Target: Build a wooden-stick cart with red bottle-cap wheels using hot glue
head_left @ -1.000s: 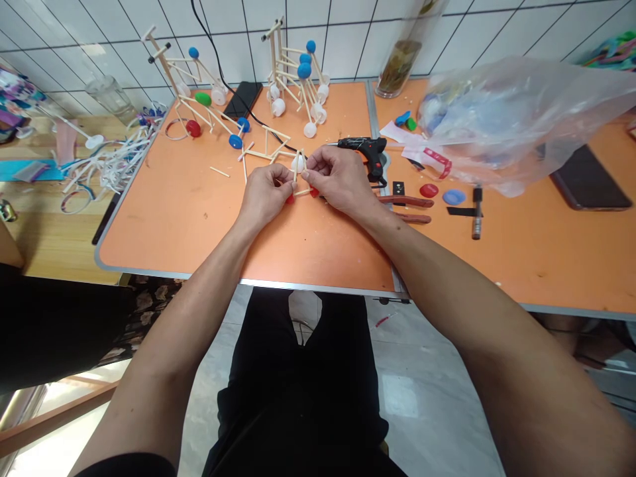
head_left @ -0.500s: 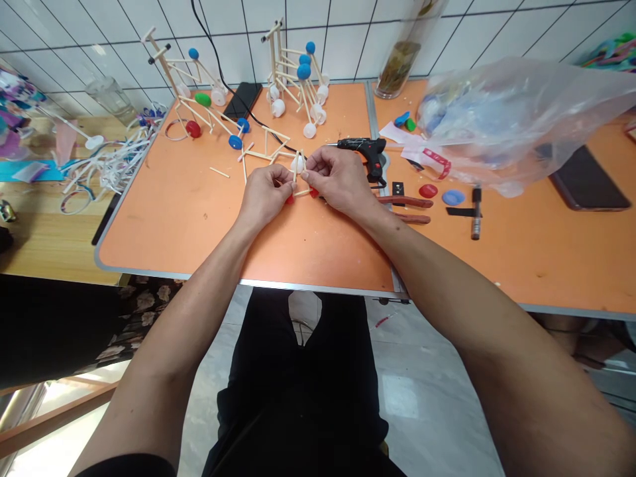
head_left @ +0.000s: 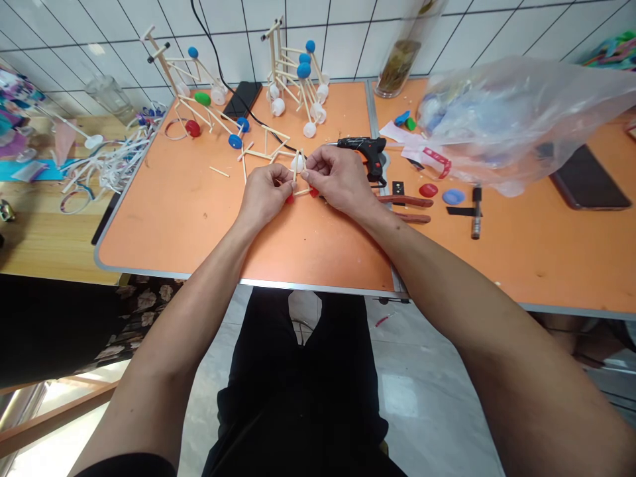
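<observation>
Both hands meet over a small wooden stick frame [head_left: 301,193] with red caps at its lower corners and a white cap [head_left: 298,161] behind. My left hand [head_left: 265,193] is closed in a pinch on the frame's left side, by a red cap. From the right, my right hand [head_left: 340,177] pinches the frame near an upright stick; its fingertips hide part of the join. Just behind lies another flat assembly of sticks [head_left: 258,155]. A black glue gun [head_left: 366,154] rests beyond my right hand, and red-handled pliers [head_left: 410,201] lie beside my right wrist.
Two stick models with coloured caps [head_left: 304,69] [head_left: 202,99] stand at the back by the tiled wall. On the right are a plastic bag [head_left: 511,119], a phone [head_left: 591,177], a marker [head_left: 476,212] and loose caps [head_left: 453,197]. White strips [head_left: 112,156] pile up at left.
</observation>
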Motion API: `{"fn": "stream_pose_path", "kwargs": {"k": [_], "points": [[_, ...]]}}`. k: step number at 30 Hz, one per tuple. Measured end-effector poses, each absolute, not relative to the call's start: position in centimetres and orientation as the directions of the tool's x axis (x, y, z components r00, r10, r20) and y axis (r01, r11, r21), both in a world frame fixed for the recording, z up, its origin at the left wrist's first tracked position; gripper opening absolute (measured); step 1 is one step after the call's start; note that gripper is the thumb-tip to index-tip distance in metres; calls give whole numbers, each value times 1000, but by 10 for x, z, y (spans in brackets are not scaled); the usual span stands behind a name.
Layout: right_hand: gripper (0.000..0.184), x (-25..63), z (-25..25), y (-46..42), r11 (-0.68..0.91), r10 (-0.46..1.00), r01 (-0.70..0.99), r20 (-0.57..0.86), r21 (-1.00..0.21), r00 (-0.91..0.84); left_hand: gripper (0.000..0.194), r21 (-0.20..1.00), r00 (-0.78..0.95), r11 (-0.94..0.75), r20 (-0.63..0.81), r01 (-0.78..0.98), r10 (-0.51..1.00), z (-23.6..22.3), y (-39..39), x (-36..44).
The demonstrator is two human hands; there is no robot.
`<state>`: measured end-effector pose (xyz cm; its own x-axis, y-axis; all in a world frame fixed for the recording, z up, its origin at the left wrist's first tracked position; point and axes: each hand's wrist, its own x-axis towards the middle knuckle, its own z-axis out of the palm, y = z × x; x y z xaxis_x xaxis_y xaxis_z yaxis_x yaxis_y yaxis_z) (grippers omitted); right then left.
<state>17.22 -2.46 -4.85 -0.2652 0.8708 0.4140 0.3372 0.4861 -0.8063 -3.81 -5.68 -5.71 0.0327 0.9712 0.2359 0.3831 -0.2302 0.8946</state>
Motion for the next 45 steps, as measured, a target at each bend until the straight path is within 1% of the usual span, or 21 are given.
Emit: {"fn": "stream_pose_path", "kwargs": {"k": [8,15,19,24,29,35,40,45], "points": [[43,172,-48,-25,472,878,343,399,-812,-263,27,888,40,-238,242,393,969,-61,-54,-41],[35,171,-49,-24,470,879,332,401,-818,-257,30,885,37,-231,237,405,971,-60,-55,-40],[35,171,-50,-23,470,880,343,402,-813,-251,28,884,32,-246,255,397,966,-60,-55,-40],[36,171,-49,-23,480,874,339,411,-809,-258,28,887,32,-230,238,401,971,-59,-56,-40],[34,171,-49,-24,487,870,328,418,-809,-261,30,892,31,-214,220,397,975,-59,-55,-40],[38,172,-47,-25,479,875,344,408,-807,-262,27,886,38,-228,233,403,972,-62,-53,-42],[37,172,-48,-25,491,869,351,421,-797,-258,27,893,46,-238,239,382,970,-65,-52,-43],[35,172,-51,-22,506,859,331,432,-796,-274,29,885,35,-241,248,397,968,-63,-53,-41]]}}
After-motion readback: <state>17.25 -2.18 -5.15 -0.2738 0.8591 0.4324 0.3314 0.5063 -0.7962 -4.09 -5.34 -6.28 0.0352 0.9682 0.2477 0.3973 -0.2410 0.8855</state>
